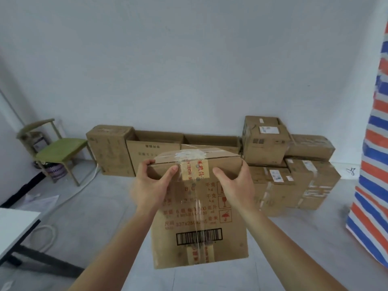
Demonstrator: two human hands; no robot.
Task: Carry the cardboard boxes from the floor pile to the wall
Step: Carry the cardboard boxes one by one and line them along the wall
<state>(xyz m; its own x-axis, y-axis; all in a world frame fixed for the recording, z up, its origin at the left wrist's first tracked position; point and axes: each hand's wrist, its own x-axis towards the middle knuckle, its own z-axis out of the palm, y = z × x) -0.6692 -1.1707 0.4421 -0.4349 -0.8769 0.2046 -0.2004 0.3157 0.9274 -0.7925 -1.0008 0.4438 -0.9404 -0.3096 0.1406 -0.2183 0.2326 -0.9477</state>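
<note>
- Cardboard box [199, 217], sealed with clear tape, with red print and a barcode on its near face, is held off the floor in front of the person, short of the wall [189, 59]; its contents are hidden.
- Row of boxes [155, 152] stands along the wall. Two have open tops, and their insides cannot be seen. The stacked boxes [264, 143] at the right are sealed.
- Green-seated chair [60, 145] stands at the left over a bin [55, 171], with a white desk [19, 217] corner nearer. A striped tarp [373, 164] hangs at the right.
- Left grip [151, 185] curls over the box's upper left edge, thumb on the near face. Right grip [237, 183] wraps the upper right corner in the same way.
</note>
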